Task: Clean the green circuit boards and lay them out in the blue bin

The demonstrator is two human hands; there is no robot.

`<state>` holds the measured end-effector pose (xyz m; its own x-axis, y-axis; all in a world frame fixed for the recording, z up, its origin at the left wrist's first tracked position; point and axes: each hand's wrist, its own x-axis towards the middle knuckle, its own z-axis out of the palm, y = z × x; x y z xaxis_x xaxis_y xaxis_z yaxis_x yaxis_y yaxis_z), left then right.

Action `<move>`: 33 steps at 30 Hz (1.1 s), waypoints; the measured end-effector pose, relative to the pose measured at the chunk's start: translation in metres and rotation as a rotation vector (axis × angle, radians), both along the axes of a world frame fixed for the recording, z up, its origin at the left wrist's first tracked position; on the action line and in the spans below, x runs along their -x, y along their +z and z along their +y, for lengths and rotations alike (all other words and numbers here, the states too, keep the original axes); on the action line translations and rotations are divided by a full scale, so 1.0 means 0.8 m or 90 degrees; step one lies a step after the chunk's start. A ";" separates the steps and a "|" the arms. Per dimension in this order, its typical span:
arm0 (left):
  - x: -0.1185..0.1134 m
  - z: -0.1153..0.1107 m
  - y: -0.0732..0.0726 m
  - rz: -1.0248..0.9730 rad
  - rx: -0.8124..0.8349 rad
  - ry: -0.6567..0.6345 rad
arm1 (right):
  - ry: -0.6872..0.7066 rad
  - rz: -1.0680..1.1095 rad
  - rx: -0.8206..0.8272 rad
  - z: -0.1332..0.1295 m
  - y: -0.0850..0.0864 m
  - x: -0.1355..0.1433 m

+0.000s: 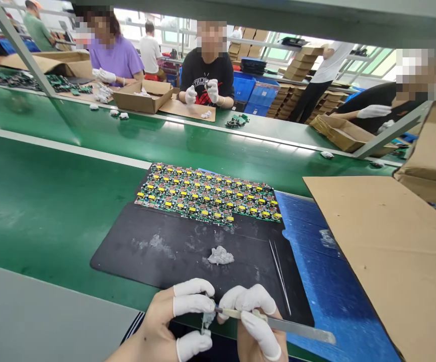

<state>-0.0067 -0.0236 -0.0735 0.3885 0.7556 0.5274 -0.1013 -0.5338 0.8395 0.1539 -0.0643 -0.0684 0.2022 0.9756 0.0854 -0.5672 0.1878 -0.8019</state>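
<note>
White finger cots cover the fingertips of both hands. My left hand [180, 322] pinches a small circuit board [207, 322] at the bottom centre, and grey putty-like material shows on it. In my right hand [257, 322] is a flat metal spatula [300, 329], its narrow tip touching or nearly touching the board. Beyond the hands, a lump of grey putty [221, 255] lies on the black mat [127, 241]. Metal tweezers [280, 276] rest on the mat's right part. Rows of circuit boards with yellow components [206, 193] cover the mat's far part.
Blue film [316, 261] and a large cardboard flap [383, 226] lie to the right. Across the green conveyor [127, 130], several people work beside an open cardboard box [142, 100] and piles of boards [236, 120]. A slanted metal post [21, 48] stands at the upper left.
</note>
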 end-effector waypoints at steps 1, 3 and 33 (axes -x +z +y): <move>0.000 0.001 0.000 -0.004 0.004 -0.003 | 0.006 0.005 0.005 0.000 0.000 0.000; -0.001 0.001 0.000 -0.011 0.012 -0.009 | 0.011 0.011 0.016 -0.001 -0.002 -0.001; 0.006 -0.013 -0.017 -0.076 0.189 0.009 | -0.106 -0.065 0.005 0.004 -0.005 0.005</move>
